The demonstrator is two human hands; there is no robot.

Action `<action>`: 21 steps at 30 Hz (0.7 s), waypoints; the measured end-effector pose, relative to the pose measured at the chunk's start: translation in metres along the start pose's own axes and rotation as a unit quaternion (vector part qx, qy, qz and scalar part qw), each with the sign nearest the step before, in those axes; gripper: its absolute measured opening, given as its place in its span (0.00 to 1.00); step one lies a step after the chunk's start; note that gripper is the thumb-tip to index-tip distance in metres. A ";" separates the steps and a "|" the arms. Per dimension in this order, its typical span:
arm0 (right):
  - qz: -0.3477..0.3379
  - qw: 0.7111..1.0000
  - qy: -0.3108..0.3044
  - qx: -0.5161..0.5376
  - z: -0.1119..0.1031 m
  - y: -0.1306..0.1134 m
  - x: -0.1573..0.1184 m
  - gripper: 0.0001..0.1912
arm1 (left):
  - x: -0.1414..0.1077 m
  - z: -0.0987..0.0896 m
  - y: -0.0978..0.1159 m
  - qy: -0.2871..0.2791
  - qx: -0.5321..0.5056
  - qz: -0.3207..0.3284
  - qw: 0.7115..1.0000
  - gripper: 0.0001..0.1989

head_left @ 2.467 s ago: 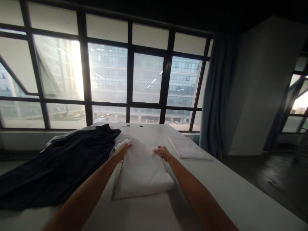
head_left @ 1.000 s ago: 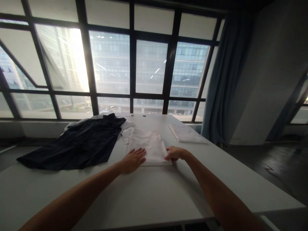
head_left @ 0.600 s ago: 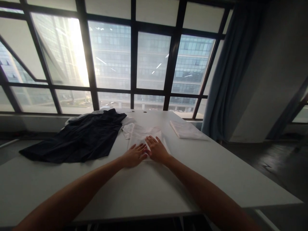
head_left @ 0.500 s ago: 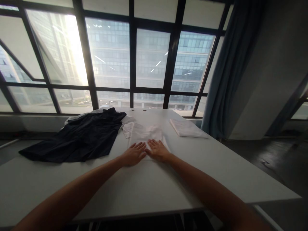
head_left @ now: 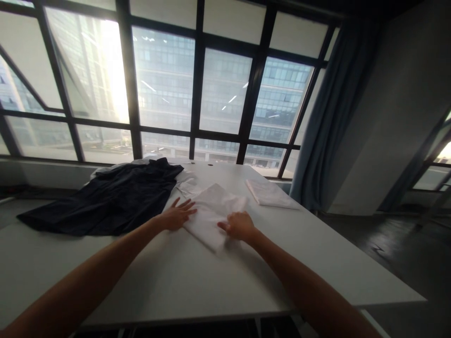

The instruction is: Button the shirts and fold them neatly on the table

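Note:
A folded white cloth (head_left: 207,220) lies turned at an angle on the white table, in the middle of the view. My left hand (head_left: 176,214) rests at its left edge, fingers spread. At the right edge my right hand (head_left: 238,226) is closed on the cloth, its thumb pointing left and its fingers curled. Dark clothing (head_left: 116,199) is spread out left of my left hand, with more white fabric (head_left: 186,180) beside and behind it.
Another folded white cloth (head_left: 273,193) lies at the table's right side. The white table (head_left: 169,286) reaches back to large windows. A blue curtain (head_left: 317,141) hangs at the right, beyond the table.
The white cloth has turned from straight to slanted. My hands have moved apart; the left slid to the cloth's left edge, and the right went from flat to closed at its right edge.

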State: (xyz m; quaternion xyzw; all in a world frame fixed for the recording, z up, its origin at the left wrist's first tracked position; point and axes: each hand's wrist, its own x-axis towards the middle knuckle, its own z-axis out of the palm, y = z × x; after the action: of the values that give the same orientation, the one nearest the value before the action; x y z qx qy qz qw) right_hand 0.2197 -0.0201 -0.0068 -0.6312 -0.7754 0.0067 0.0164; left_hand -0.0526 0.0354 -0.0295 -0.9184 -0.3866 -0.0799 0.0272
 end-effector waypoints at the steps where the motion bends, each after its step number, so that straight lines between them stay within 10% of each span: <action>1: -0.027 0.999 0.023 0.012 -0.002 -0.006 -0.002 0.33 | -0.002 -0.004 -0.001 0.020 0.013 -0.019 1.000 0.23; 6: -0.146 0.980 0.130 0.046 0.004 -0.012 0.011 0.26 | -0.002 0.000 0.056 0.072 -0.046 0.003 0.996 0.22; 10: -0.129 0.988 0.070 0.048 0.023 0.009 0.026 0.29 | 0.000 0.012 0.097 0.007 -0.084 0.028 0.996 0.30; 21: 0.020 0.996 -0.034 0.075 0.024 0.074 0.047 0.36 | -0.004 0.015 0.094 -0.022 -0.083 0.031 0.996 0.33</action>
State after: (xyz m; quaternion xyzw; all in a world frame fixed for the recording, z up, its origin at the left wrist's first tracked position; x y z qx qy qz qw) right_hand 0.2818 0.0409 -0.0327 -0.6432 -0.7599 0.0870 0.0371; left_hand 0.0137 -0.0311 -0.0434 -0.9304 -0.3509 -0.0907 -0.0547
